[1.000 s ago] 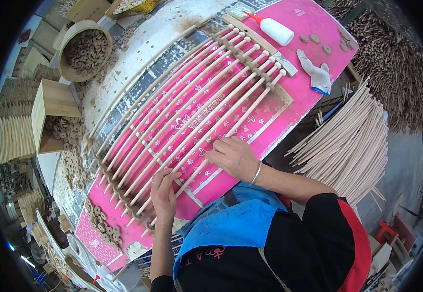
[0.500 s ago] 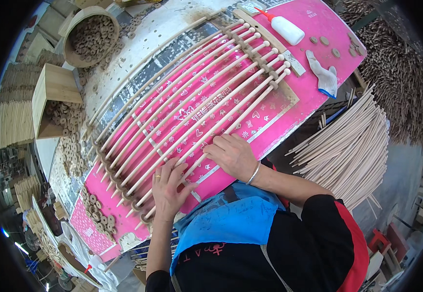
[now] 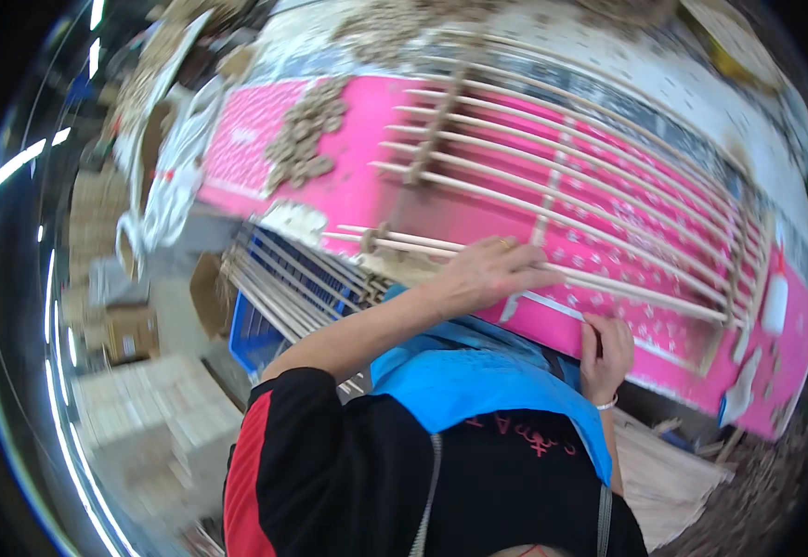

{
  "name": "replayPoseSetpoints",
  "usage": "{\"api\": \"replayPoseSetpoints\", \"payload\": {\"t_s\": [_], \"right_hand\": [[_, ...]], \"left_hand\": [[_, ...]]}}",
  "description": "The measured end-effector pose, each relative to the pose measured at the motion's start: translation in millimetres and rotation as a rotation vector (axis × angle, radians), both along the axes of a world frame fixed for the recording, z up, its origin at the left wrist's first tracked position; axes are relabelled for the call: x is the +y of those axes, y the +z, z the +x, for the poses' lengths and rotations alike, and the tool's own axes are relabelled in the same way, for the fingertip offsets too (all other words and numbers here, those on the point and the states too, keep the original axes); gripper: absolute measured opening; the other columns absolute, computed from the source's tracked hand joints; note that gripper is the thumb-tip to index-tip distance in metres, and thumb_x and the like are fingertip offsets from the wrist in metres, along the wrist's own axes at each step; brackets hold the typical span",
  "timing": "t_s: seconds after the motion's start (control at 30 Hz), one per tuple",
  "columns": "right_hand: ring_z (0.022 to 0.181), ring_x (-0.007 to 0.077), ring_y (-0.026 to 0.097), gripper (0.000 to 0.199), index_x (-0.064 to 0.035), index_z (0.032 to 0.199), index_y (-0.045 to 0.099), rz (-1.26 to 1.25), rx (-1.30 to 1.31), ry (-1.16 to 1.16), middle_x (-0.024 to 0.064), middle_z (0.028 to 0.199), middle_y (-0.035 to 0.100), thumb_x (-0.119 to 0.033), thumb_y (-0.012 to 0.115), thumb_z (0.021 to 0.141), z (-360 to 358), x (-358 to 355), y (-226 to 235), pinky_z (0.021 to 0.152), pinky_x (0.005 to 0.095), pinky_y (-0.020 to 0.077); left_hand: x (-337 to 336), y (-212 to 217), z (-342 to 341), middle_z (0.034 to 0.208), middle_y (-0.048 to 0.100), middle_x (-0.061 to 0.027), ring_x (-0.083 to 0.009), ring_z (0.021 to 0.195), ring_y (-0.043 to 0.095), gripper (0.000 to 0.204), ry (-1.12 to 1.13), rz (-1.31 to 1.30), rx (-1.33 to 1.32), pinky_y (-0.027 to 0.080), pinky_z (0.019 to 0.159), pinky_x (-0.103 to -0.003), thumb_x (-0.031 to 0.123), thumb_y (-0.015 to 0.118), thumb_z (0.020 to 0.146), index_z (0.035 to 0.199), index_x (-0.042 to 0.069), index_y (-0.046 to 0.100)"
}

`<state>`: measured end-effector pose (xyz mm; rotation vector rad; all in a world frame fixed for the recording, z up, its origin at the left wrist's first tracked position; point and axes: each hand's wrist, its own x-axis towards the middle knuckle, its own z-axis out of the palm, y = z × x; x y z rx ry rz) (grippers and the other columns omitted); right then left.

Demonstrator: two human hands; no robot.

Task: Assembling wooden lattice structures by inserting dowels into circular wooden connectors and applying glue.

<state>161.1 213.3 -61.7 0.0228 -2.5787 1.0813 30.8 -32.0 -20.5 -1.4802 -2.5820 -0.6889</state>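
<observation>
Several long pale wooden sticks (image 3: 571, 200) lie side by side over the pink table cover, with small wooden rings (image 3: 438, 125) threaded near their left ends. My left hand (image 3: 483, 277) is closed over the nearest stick (image 3: 413, 245), fingers pointing right; its grip is partly hidden. That stick's left end, with a ring (image 3: 376, 238) on it, stands apart from the other sticks, close to the table's front edge. At that edge, right of my left hand, my right hand (image 3: 608, 355) has loosely bent fingers, thumb apart, and nothing visible in it.
Loose wooden rings (image 3: 306, 135) are heaped on the cover's left part. A white bottle (image 3: 775, 302) and a glove (image 3: 743, 388) lie at the right end. Below the table's left side stands a blue crate (image 3: 254, 330) with sticks across it. Cartons and stacked wood are at lower left.
The view has swung round toward the left. My right hand has left the sticks for the table's front edge. The nearest stick's left end has come away from the row, under my left hand.
</observation>
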Motion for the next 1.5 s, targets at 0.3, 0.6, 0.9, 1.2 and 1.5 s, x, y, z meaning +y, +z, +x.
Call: {"api": "replayPoseSetpoints", "payload": {"t_s": [0.3, 0.6, 0.9, 1.2, 1.5], "right_hand": [[0.078, 0.0285, 0.06, 0.008, -0.0021, 0.102, 0.073, 0.155, 0.077, 0.157, 0.012, 0.085, 0.064, -0.007, 0.071, 0.095, -1, 7, -13, 0.07, 0.0407, 0.0457], [0.071, 0.0225, 0.052, 0.012, -0.0004, 0.103, 0.073, 0.217, 0.059, 0.097, 0.008, 0.079, 0.055, -0.011, 0.068, 0.101, 0, 1, -16, 0.063, 0.0373, 0.0401], [0.076, 0.0218, 0.053, 0.016, 0.0007, 0.108, 0.069, 0.235, 0.053, 0.096, 0.0088, 0.086, 0.056, -0.014, 0.063, 0.106, 1, 6, -22, 0.065, 0.0355, 0.0406], [0.082, 0.0227, 0.056, 0.016, 0.0018, 0.108, 0.065, 0.285, -0.037, 0.051, 0.0109, 0.092, 0.059, -0.013, 0.059, 0.108, 2, 6, -20, 0.069, 0.0347, 0.0436], [0.083, 0.024, 0.057, 0.015, 0.0024, 0.107, 0.064, 0.283, -0.114, -0.034, 0.0117, 0.093, 0.06, -0.012, 0.058, 0.107, 0, -2, -16, 0.072, 0.0355, 0.0455]], "left_hand": [[-122, 60, 82, 0.12, 0.072, -0.0099, -0.0249, 0.095, 0.071, 0.044, 0.688, 0.17, 0.219, 0.059, 0.078, -0.036, 0.002, 0.068, 0.086, 0.129, 0.01, 0.075], [-320, -16, 254, 0.103, 0.064, -0.011, -0.0223, 0.092, 0.061, 0.055, 1.813, 0.516, 0.273, 0.051, 0.085, -0.033, 0.003, 0.053, 0.104, 0.159, 0.01, 0.049], [-382, -210, 237, 0.139, 0.067, -0.0214, -0.034, 0.125, 0.066, 0.054, 2.122, 0.858, -0.208, 0.049, 0.106, -0.038, 0.008, 0.063, 0.099, 0.152, 0.007, 0.055], [-420, -261, 132, 0.15, 0.06, -0.0213, -0.0299, 0.127, 0.064, 0.056, 2.173, 1.06, -0.302, 0.046, 0.108, -0.035, 0.004, 0.055, 0.1, 0.156, -0.002, 0.047], [-435, -325, 113, 0.128, 0.071, -0.014, -0.0211, 0.079, 0.065, 0.055, 2.206, 1.17, -0.43, 0.054, 0.076, -0.033, 0.0, 0.054, 0.103, 0.157, 0.005, 0.047]]}}
